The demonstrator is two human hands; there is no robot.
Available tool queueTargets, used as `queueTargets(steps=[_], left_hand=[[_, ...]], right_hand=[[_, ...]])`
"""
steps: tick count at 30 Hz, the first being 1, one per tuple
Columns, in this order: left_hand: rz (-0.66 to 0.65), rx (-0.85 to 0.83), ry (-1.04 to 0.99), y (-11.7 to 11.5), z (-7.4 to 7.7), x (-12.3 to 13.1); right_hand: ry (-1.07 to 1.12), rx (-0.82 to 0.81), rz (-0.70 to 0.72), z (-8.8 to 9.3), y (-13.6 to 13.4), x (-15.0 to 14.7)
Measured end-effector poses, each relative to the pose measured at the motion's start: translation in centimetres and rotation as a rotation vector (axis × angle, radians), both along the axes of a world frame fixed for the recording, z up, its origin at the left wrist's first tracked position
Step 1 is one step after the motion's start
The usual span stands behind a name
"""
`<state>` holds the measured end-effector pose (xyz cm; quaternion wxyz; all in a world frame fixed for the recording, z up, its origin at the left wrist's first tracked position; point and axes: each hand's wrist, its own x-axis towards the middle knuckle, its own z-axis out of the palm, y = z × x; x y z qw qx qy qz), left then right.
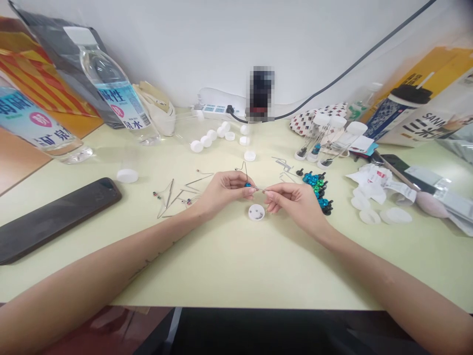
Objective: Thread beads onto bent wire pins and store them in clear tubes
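Hands close together over the table. Left hand pinched a thin wire at its blue bead; right hand pinched the far end. Wire's long axis ran left-right between the fingertips, just above a white cap, bead nearer the left.
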<state>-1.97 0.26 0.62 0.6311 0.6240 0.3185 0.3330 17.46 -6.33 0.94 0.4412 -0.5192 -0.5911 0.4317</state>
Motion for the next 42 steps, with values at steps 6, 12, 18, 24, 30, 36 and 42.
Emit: queueTargets(steps=[6, 12, 18, 24, 30, 36, 42], left_hand=[[0.005, 0.005, 0.026, -0.1, 0.2, 0.1], [0.024, -0.018, 0.028, 0.1, 0.2, 0.0], [0.035, -0.034, 0.027, 0.0, 0.2, 0.1], [0.013, -0.013, 0.034, -0.2, 0.4, 0.1], [-0.016, -0.004, 0.027, -0.3, 0.5, 0.1], [-0.008, -0.027, 0.025, -0.1, 0.4, 0.1], [0.003, -0.046, 0.026, -0.1, 0.4, 0.1]], right_hand=[[0.162, -0.123, 0.035, -0.1, 0.2, 0.0], [-0.438, 0.405, -0.005, -0.6, 0.1, 0.6], [-0.830, 0.818, 0.018, -0.6, 0.2, 1.3], [-0.632, 0.638, 0.064, -0.5, -0.2, 1.0], [-0.120, 0.138, 0.032, -0.4, -0.2, 0.2], [-0.566, 0.474, -0.005, -0.5, 0.0, 0.6], [-0.876, 0.654, -0.018, -0.6, 0.0, 1.4]])
